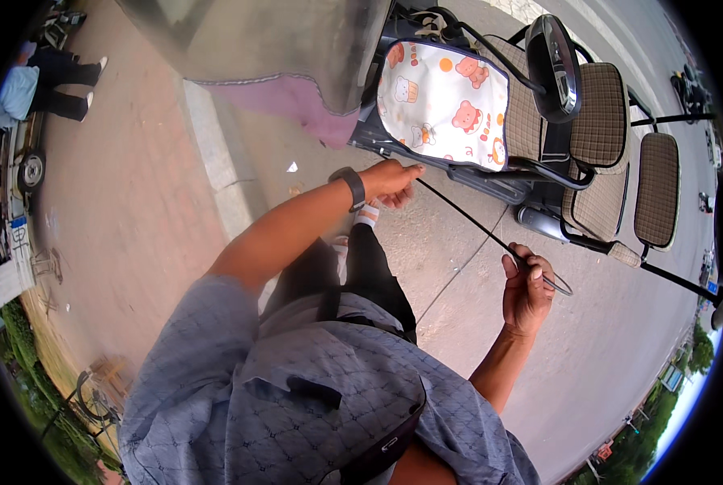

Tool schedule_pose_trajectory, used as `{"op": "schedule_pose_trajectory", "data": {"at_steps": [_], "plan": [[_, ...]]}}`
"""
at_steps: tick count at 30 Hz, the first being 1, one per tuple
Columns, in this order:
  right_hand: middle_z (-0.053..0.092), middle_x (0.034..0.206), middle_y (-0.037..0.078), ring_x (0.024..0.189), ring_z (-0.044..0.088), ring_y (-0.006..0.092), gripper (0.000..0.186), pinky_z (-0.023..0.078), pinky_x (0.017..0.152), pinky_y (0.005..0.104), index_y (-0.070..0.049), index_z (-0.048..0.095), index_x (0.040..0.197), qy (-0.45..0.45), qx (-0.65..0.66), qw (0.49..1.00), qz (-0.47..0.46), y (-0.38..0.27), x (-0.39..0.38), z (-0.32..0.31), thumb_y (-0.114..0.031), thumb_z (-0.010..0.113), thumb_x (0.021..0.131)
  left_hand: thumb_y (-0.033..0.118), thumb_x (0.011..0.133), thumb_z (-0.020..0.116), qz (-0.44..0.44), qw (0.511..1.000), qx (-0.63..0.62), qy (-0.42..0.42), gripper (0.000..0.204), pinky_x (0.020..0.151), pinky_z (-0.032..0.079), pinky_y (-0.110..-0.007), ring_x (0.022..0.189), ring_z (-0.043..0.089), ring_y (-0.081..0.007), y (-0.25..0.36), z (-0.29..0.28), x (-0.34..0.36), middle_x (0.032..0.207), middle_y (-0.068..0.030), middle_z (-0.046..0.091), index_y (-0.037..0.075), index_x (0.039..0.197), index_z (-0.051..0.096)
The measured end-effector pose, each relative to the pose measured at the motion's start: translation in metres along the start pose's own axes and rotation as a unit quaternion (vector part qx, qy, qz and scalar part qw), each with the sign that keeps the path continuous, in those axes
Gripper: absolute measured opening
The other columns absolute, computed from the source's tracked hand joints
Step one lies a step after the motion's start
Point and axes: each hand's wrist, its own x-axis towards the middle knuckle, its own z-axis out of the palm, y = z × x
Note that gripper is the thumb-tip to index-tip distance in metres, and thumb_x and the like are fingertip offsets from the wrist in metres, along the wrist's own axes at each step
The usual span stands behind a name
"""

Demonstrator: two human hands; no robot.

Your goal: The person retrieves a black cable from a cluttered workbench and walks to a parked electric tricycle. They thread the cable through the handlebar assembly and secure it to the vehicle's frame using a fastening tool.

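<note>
A thin black cable (465, 212) runs nearly straight between my two hands, in front of a three-wheeled vehicle. My left hand (391, 182), with a dark watch on its wrist, is closed on the cable's upper left end. Lower and to the right, my right hand (530, 289) pinches the other end, where the cable bends into a small loop past the fingers. Close above my left hand hangs a white cover with bears (442, 105) on the vehicle's front. Whether the cable joins the vehicle behind my left hand, I cannot tell.
The vehicle has checked seats (600, 113), a black mirror (554, 69) and a clear windshield sheet (281, 44) with a purple lower edge (285, 101). A kerb (216, 149) borders brick paving at left, where another person (58, 85) stands near parked vehicles.
</note>
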Motion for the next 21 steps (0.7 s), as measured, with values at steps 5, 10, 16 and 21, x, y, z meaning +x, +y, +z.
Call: {"op": "schedule_pose_trajectory", "data": {"at_steps": [5, 10, 16, 21], "plan": [[0.068, 0.121, 0.023, 0.122, 0.063, 0.0381, 0.026, 0.058, 0.101, 0.0437, 0.0, 0.064, 0.114, 0.0, 0.015, 1.0, -0.004, 0.017, 0.065, 0.0, -0.022, 0.065, 0.101, 0.039, 0.093, 0.064, 0.122, 0.941, 0.154, 0.275, 0.057, 0.106, 0.043, -0.039, 0.124, 0.059, -0.0335, -0.021, -0.159, 0.043, 0.129, -0.0223, 0.065, -0.004, 0.131, 0.061], [0.064, 0.131, 0.024, 0.129, 0.059, 0.0356, 0.026, 0.053, 0.109, 0.0421, 0.0, 0.064, 0.117, -0.014, 0.07, 0.996, -0.051, 0.007, 0.102, -0.001, -0.022, 0.06, 0.104, 0.037, 0.095, 0.062, 0.108, 0.761, 0.235, 0.595, 0.053, 0.108, 0.043, -0.038, 0.127, 0.059, -0.0322, -0.056, -0.356, -0.01, 0.134, -0.0204, 0.064, -0.003, 0.129, 0.062], [0.064, 0.13, 0.025, 0.131, 0.056, 0.0373, 0.025, 0.051, 0.111, 0.0439, 0.002, 0.063, 0.116, -0.025, 0.109, 0.99, -0.087, 0.038, 0.138, 0.016, -0.019, 0.056, 0.105, 0.03, 0.091, 0.07, 0.16, 0.686, 0.263, 0.659, 0.044, 0.095, 0.05, -0.036, 0.106, 0.067, -0.0271, -0.041, -0.43, -0.047, 0.114, -0.0169, 0.071, -0.004, 0.119, 0.067], [0.058, 0.138, 0.02, 0.134, 0.053, 0.0324, 0.029, 0.041, 0.117, 0.047, 0.001, 0.056, 0.126, 0.041, 0.154, 0.98, -0.116, 0.128, 0.174, 0.011, -0.019, 0.055, 0.105, 0.031, 0.09, 0.074, 0.279, 0.698, 0.185, 0.633, 0.052, 0.09, 0.053, -0.035, 0.098, 0.069, -0.0252, -0.051, -0.417, 0.006, 0.106, -0.0162, 0.072, -0.006, 0.124, 0.062]]}}
